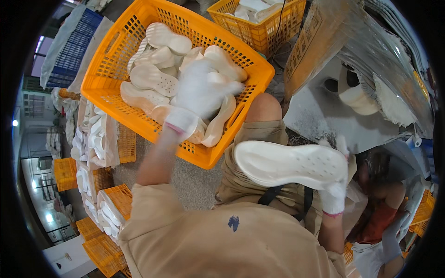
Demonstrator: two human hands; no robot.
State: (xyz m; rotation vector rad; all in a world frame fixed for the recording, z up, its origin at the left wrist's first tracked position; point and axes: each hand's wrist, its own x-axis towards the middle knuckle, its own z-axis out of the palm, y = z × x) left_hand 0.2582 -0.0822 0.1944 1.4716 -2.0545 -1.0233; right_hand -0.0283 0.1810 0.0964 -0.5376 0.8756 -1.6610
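Grey floor [190, 183] borders the orange crate's near rim [206, 160]; inside, my left hand [199, 90] blurs, grip unclear. My right hand [340, 180] clasps the white sole [289, 162] by its right end.

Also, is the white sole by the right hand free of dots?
No: small dots cover one end of the sole held in the right fingers.

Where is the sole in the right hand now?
In the head view, the white sole is right of centre, held at its dotted end by the right hand, over the khaki trousers, lower right of the large orange basket.
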